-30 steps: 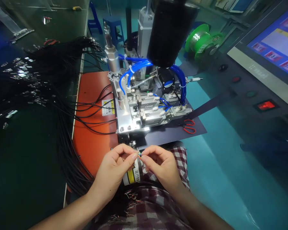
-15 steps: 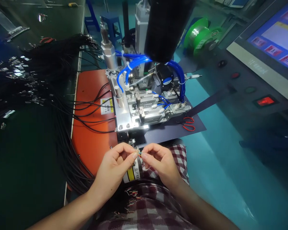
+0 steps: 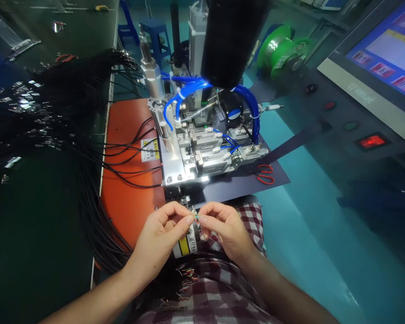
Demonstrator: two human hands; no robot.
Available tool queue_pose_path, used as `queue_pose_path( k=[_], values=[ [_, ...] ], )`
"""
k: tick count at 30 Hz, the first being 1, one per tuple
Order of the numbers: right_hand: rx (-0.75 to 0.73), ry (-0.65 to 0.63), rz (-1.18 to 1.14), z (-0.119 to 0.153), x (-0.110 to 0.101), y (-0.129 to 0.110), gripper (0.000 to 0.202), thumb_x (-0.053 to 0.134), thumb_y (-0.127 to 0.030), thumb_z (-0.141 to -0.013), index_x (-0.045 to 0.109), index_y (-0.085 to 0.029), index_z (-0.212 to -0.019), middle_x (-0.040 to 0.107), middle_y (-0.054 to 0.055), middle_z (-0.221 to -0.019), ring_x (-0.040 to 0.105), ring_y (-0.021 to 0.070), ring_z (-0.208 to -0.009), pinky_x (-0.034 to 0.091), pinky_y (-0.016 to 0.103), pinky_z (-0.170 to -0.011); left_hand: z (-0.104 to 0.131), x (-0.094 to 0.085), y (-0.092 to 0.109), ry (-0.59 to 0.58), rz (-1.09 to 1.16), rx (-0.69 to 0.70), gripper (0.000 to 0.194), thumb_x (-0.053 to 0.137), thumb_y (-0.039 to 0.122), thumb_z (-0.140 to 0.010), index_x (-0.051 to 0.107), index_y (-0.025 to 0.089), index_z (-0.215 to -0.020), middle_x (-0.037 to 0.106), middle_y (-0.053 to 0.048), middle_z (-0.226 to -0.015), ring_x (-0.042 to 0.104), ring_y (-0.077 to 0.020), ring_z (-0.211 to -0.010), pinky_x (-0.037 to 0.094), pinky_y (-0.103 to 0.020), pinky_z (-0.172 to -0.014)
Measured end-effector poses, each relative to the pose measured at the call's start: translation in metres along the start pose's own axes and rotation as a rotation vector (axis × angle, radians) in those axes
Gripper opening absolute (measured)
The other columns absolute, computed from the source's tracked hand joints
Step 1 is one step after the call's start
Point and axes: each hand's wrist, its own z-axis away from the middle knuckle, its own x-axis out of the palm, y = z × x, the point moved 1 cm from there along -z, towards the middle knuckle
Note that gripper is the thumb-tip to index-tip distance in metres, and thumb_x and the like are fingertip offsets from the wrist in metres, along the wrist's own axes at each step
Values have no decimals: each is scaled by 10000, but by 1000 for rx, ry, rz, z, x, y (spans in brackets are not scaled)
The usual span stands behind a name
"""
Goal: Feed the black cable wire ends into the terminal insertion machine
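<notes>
The dark tabletop [image 3: 30, 225] spans the left side, a metal machine [image 3: 211, 157] stands ahead, and black cables [image 3: 77, 87] lie heaped on the tabletop. Nearest, the left hand [image 3: 165, 230] and right hand [image 3: 225, 226] pinch thin coloured wires [image 3: 197, 217] between nearly meeting fingertips. Yellow showed there half a second ago; now green stands out, suggesting the wires are being fingered apart. The fingertips hide their ends, and their count is unclear.
</notes>
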Motion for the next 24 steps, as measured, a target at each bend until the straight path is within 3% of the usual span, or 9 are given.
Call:
queue_pose_path(
  k=[3,10,19,24],
  values=[
    [42,-27,-56,-1,-4,0,95,654,-210,-712,611,-153,-649,511,-51,-523,437,67,-453,340,198,-457,1,0,3,9,16,-42,168,646,306,-790,573,155,-778,609,7,-685,529,-92,-615,398,-177,-557],
    [-34,-9,58,3,-9,-6,120,665,-273,-741,630,-162,-707,522,-47,-535,437,79,-466,358,208,-453,0,-1,1,2,3,-60,183,650,317,-787,563,156,-781,592,7,-690,508,-95,-620,388,-194,-568],
    [-5,-24,-29,3,-2,7,132,698,-278,-724,625,-169,-733,521,-64,-542,440,60,-438,320,192,-439,-1,-3,-3,17,14,-65,201,631,334,-805,561,148,-777,464,53,-579,342,-56,-519,273,-180,-498],
    [-28,-4,26,4,0,6,143,720,-275,-701,626,-171,-728,540,-57,-555,467,70,-454,374,199,-453,0,-1,-1,16,3,-74,177,597,326,-826,550,162,-779,522,40,-536,437,-79,-506,340,-192,-517]
  ],
)
